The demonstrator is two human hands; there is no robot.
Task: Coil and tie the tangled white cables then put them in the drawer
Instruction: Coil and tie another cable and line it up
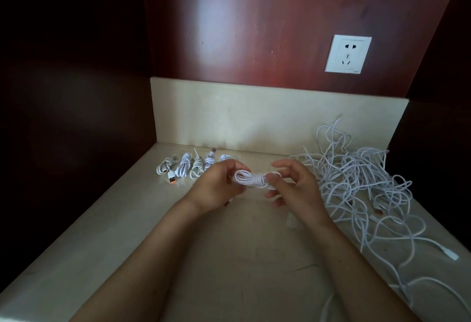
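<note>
Fingers (pixel 235 167) of the left hand (pixel 216 185) curl round the left end of a small coiled white cable bundle (pixel 248 178); the right hand (pixel 295 184) pinches its right loop, other fingers spread. It is held above the pale stone counter (pixel 229 258), long axis left-to-right. With wraps round its middle, tying seems underway; next, tuck the tail. Tied white coils (pixel 193 166) lie far left, the loose white cable tangle (pixel 356 176) right.

right: tangled cables (pixel 356 181) block | far-left: coiled bundles (pixel 191 166) | near counter (pixel 229 270): open
</note>
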